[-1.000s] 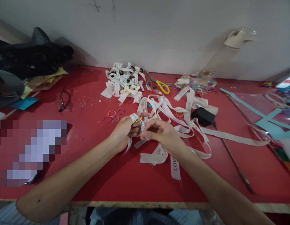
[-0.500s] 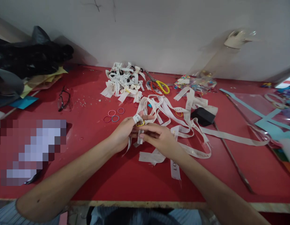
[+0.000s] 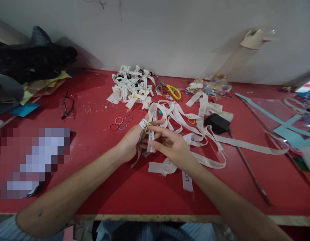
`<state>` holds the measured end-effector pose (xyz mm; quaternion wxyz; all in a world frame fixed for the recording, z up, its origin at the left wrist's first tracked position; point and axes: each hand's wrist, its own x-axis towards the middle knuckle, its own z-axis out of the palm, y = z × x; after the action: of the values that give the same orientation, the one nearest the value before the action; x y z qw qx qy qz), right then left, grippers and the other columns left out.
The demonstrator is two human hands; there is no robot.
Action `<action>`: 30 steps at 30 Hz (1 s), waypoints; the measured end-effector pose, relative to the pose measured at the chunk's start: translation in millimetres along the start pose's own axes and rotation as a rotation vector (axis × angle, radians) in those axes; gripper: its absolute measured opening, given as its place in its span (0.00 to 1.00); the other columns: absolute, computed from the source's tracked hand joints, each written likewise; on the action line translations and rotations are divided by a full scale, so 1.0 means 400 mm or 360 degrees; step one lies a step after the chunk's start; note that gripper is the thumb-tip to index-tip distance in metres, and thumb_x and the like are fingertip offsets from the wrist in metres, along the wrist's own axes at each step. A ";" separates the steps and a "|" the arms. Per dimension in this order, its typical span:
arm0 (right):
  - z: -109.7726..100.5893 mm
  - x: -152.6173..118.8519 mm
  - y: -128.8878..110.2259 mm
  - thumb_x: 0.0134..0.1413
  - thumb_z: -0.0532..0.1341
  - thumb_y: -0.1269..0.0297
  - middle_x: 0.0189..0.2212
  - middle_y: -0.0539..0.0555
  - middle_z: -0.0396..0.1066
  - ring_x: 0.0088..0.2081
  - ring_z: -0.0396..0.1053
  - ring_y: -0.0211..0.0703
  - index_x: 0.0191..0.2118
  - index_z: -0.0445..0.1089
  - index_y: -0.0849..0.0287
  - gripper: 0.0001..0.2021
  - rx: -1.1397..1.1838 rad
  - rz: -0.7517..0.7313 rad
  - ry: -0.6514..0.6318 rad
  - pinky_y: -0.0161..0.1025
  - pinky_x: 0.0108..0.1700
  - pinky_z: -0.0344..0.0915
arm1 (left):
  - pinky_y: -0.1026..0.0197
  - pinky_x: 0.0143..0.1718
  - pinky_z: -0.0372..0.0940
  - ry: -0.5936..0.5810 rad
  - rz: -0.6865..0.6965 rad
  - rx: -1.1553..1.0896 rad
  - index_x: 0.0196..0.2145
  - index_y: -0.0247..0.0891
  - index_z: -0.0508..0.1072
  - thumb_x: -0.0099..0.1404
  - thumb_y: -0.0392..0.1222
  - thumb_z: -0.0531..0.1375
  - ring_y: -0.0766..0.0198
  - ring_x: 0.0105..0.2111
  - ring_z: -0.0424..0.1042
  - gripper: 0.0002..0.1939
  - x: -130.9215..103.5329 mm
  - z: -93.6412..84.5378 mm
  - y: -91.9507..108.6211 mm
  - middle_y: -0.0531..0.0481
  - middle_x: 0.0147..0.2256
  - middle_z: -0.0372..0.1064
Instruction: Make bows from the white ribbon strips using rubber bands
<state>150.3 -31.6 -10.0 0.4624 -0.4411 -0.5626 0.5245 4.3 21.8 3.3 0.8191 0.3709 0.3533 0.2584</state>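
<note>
A white printed ribbon (image 3: 151,139) runs between my two hands, with a small yellow elastic band (image 3: 147,128) around it. My left hand (image 3: 131,142) is closed on the ribbon, which lies over its thumb; its other fingers are partly hidden. My right hand (image 3: 171,144) pinches the ribbon's hanging end between thumb and fingers, beside the band. Just beyond and to the right lies a tangle of loose white printed ribbon (image 3: 176,113). Several pink and blue elastic bands (image 3: 123,126) rest on the table to the left of the ribbon.
On the red table (image 3: 114,197), a heap of tied ribbon pieces (image 3: 131,85) sits near scissors (image 3: 172,92) with red and yellow handles. Glasses (image 3: 67,106) lie left. A black block (image 3: 216,124), a thin rod (image 3: 252,172) and plastic packets (image 3: 217,88) are on the right.
The yellow band now stands more upright around the ribbon, and more of the ribbon's printed end shows. My right fingers have opened out slightly; both hands stay in nearly the same place.
</note>
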 end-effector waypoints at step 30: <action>-0.002 -0.001 -0.004 0.55 0.62 0.70 0.30 0.49 0.72 0.31 0.72 0.38 0.47 0.72 0.54 0.14 -0.0413 -0.0105 0.0042 0.38 0.41 0.70 | 0.69 0.18 0.60 0.0373 0.0135 0.0122 0.38 0.32 0.75 0.58 0.54 0.63 0.72 0.17 0.61 0.21 0.002 0.025 -0.012 0.53 0.22 0.65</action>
<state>151.0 -31.9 -8.4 0.4257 -0.4853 -0.6338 0.4260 13.3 15.3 4.0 0.7457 0.3838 0.4401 0.3207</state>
